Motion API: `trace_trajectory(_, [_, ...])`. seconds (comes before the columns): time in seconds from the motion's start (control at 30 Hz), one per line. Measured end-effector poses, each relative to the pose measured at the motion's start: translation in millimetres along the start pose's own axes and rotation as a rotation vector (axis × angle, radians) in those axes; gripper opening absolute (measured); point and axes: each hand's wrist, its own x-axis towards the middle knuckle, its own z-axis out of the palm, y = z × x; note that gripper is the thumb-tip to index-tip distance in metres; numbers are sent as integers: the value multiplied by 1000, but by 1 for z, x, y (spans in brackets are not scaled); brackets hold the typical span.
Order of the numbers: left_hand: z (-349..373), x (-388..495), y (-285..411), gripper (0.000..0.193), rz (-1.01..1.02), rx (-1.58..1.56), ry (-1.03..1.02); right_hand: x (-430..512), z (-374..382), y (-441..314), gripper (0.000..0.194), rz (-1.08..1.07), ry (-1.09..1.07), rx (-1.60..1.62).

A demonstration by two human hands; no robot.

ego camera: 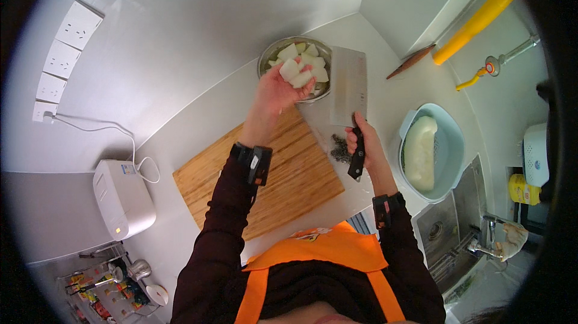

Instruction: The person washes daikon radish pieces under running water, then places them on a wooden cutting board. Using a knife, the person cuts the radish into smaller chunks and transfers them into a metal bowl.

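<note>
My left hand (pixel 282 87) is palm up over the near rim of a round metal bowl (pixel 263 60). Several pale, cut chunks of what looks like winter melon (pixel 295 73) rest in its curled fingers. More white chunks (pixel 318 62) fill the bowl behind them. My right hand (pixel 371 143) grips the black handle of a cleaver (pixel 348 87), whose broad blade points away from me, just right of the bowl. Below the left forearm lies a bamboo cutting board (pixel 289 166), its far corner close to the bowl.
A light blue basin (pixel 451 152) holds a long, pale peeled piece (pixel 420 152) at right. Nearby are a steel sink (pixel 435 231) and a yellow pipe (pixel 478 21). Dark scraps (pixel 341 149) lie beside the board. A white appliance (pixel 124 202) and a utensil rack (pixel 108 283) stand at left.
</note>
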Motion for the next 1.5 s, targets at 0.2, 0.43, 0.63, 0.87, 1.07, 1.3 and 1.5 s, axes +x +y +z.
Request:
trace_trajectory(0.2, [-33, -31, 39, 36, 623, 1361, 341, -26, -22, 23, 46, 95, -33, -228])
trace_trajectory(0.43, [-168, -249, 14, 38, 846, 2047, 835, -36, -4, 106, 40, 230, -151, -645])
trace_trajectory(0.63, [-210, -256, -78, 53, 980, 1875, 1026, -10, 49, 174, 42, 195, -332, -859])
trace_trajectory(0.87, [-158, -208, -75, 42, 1086, 1647, 969, -43, 94, 194, 31, 241, -548, -784])
trace_trajectory(1.07, [-75, -99, -58, 35, 1215, 1794, 438, -69, 53, 103, 31, -11, -260, -819])
trace_trajectory(1.3, [8, 26, -23, 31, 1273, 2215, 227, -74, -6, 102, 38, 129, -195, -697])
trace_trajectory(1.5, [80, 36, -203, 40, 217, 1536, -307, -53, -16, 138, 40, 29, -292, -729])
